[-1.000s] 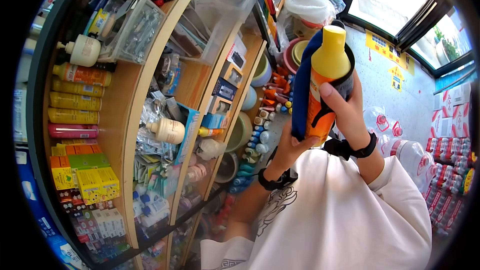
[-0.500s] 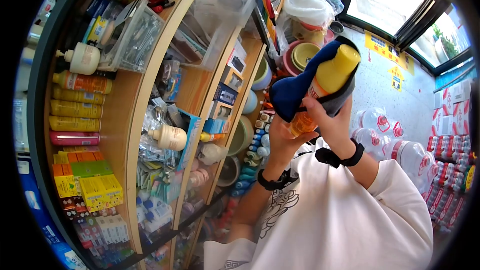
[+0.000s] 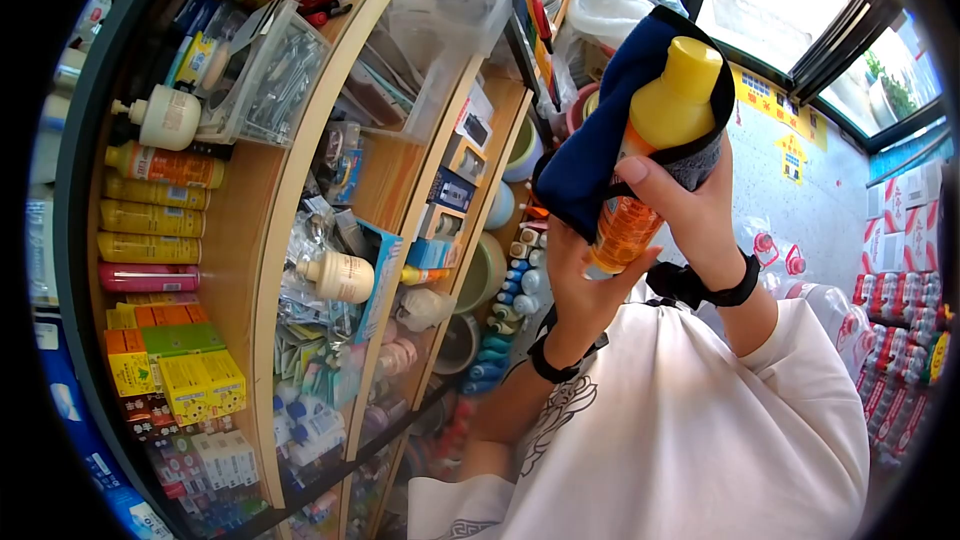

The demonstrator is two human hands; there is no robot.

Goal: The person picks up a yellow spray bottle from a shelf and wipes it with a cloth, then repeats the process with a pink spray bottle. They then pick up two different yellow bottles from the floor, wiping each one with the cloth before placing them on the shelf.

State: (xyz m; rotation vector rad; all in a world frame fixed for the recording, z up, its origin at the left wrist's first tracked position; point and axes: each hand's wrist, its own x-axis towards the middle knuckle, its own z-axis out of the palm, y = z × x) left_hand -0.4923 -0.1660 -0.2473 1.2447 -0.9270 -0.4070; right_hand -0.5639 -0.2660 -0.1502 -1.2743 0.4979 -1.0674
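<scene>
I hold up a yellow and orange bottle (image 3: 626,232) with a yellow cap, tilted, cap end upward. A blue cloth (image 3: 600,130) with black edging and a grey side wraps partly round it. My left hand (image 3: 580,285) is closed round the lower end of the bottle, its thumb under the base. My right hand (image 3: 690,210) grips the cloth against the bottle's side, thumb across the front of the label. The fingers behind the bottle and cloth are hidden. Both wrists wear black bands.
Wooden shelves (image 3: 240,230) on the left carry several yellow cans (image 3: 155,218), a pump bottle (image 3: 345,276) and small boxes (image 3: 200,380). Large clear water jugs (image 3: 820,310) stand on the right, near packs of red cans (image 3: 890,340). A glass door (image 3: 750,0) is at the back.
Both hands have raised the bottle and cloth a little. More of the bottle's orange label now shows, and my right thumb lies higher across it.
</scene>
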